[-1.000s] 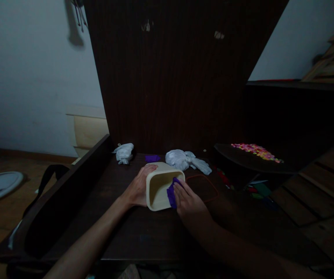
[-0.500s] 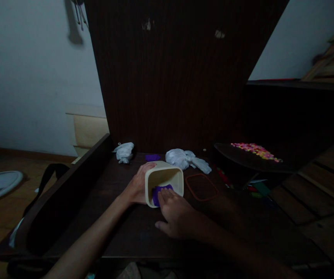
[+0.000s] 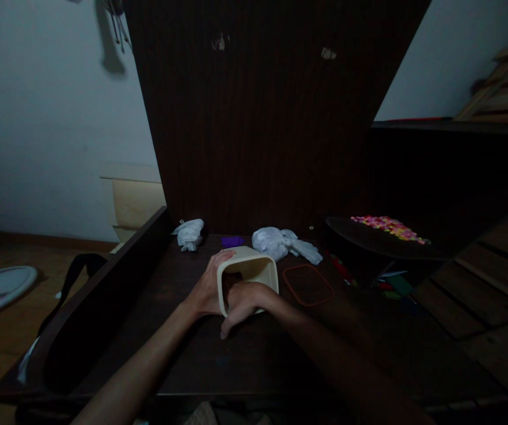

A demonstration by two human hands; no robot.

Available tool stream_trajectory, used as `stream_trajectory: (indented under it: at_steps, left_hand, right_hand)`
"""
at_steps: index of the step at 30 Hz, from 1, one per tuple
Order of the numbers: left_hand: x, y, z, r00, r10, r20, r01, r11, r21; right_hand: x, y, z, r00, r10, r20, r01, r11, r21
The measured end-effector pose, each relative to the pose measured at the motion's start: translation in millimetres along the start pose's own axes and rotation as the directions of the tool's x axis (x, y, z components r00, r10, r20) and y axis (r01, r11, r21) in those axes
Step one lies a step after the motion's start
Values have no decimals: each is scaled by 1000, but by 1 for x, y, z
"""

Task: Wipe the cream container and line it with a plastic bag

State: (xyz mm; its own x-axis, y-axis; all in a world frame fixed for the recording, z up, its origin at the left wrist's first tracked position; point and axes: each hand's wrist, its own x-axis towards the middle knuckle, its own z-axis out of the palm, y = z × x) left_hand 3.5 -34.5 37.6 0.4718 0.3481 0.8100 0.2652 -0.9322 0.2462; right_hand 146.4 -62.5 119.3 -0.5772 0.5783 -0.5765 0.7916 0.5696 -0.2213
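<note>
The left hand [image 3: 207, 292] clasps the outer side of a cream container [image 3: 256, 264] that lies tipped on a dark table [image 3: 236, 363], with its open mouth facing the person. The right hand [image 3: 245, 298], touching the left, curls over the lower rim with its fingers hidden inside. Just right of the right hand lies a red ring [image 3: 283, 275]; beyond both hands lie two crumpled white cloths [image 3: 275, 242] and a purple scrap [image 3: 232, 241].

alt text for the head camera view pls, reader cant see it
On a dark wooden table, the left hand steadies a cream plastic container lying on its side while the right hand reaches into its open mouth. A red seal ring lies beside it, white cloth bundles behind.
</note>
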Motion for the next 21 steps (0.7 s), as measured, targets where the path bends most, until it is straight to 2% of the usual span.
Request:
stream_trajectory:
  at_steps: [2, 7, 10, 13, 18, 21]
  left_hand:
    - [-1, -1, 1, 1000, 0, -3, 0, 1000, -7]
    - [-3, -3, 2, 1000, 2, -15, -3, 1000, -12]
    - [-3, -3, 2, 999, -3, -36, 3, 1000, -18]
    - [-4, -5, 2, 999, 16, -48, -17, 1000, -10]
    - [-5, -10, 0, 1000, 7, -25, -7, 1000, -7]
    - [-5, -11, -2, 1000, 31, 1, -31, 1000, 0]
  right_hand:
    - [4, 1, 1, 1000, -19, -11, 19, 1000, 8]
    - [-7, -3, 7, 988, -72, -138, 80, 995, 55]
    - [-16, -5, 13, 950, -177, -255, 218, 966, 141]
    - [-29, -8, 22, 909, -188, -372, 268, 947, 177]
    - [-67, -22, 33, 921, -176, -348, 220, 971, 92]
    - [-93, -28, 34, 954, -116, -276, 141, 987, 74]
